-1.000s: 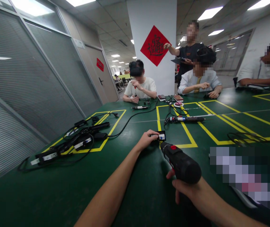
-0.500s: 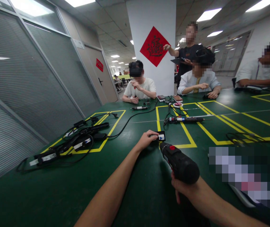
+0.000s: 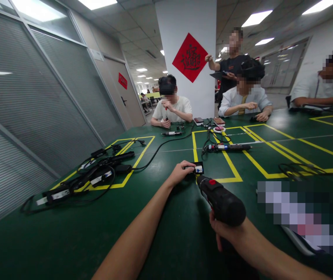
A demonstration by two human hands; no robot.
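Note:
My left hand (image 3: 180, 172) reaches forward over the green table (image 3: 67, 233) and pinches a small black part with a white label (image 3: 198, 168), holding it down on the yellow line. In my right hand (image 3: 227, 233) is a black electric screwdriver (image 3: 220, 200) with a red button. Its tip points at the small part and sits right beside it. The fingers of my right hand are wrapped round the tool's grip, mostly hidden behind its body.
Black tools and tangled cables (image 3: 90, 177) lie at the left inside a yellow box. Another screwdriver (image 3: 230, 147) lies ahead. Three people sit at the far edge, one stands behind. A blurred flat object (image 3: 300, 214) lies at my right.
The screwdriver's tip has moved slightly forward toward the small part. My left hand stays on the part. The standing person's arm has risen.

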